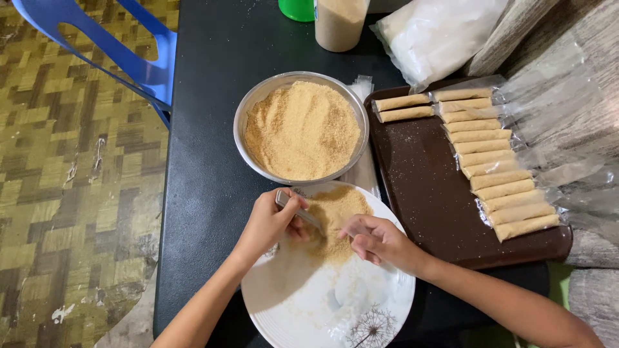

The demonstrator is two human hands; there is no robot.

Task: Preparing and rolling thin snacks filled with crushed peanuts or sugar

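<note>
Left hand: the left hand (267, 222) is closed around the handle of a small metal spoon (298, 212), whose bowl rests in a heap of golden-brown crumbs (335, 219) on a white plate (290, 303).
Right hand: the right hand (377, 240) is seen just beside the heap, fingers curled and pinched together over the plate; whether a clear wrapper is held in that grip cannot be told.
Plate: it is set on the dark worktop (206, 129), directly in front of the person, touching or just under the rim of a metal bowl (242, 122) filled with the same crumbs.
Tray: a brown tray (425, 193) is placed to the right, lined with filled plastic tubes (496, 164) laid side by side in a column, with two more at its far left corner.
Background: a jar of crumbs (340, 22), a green object (296, 8) and a bag of clear plastic (438, 32) are seen at the far edge; a blue chair (138, 61) stands on the patterned floor.
Step in hand: a spoonful is judged to be gathered from the heap, as filling for another tube.
Next move: a level lift of the spoon and a steady, open wrapper mouth would be called for, so that little is spilled.
</note>
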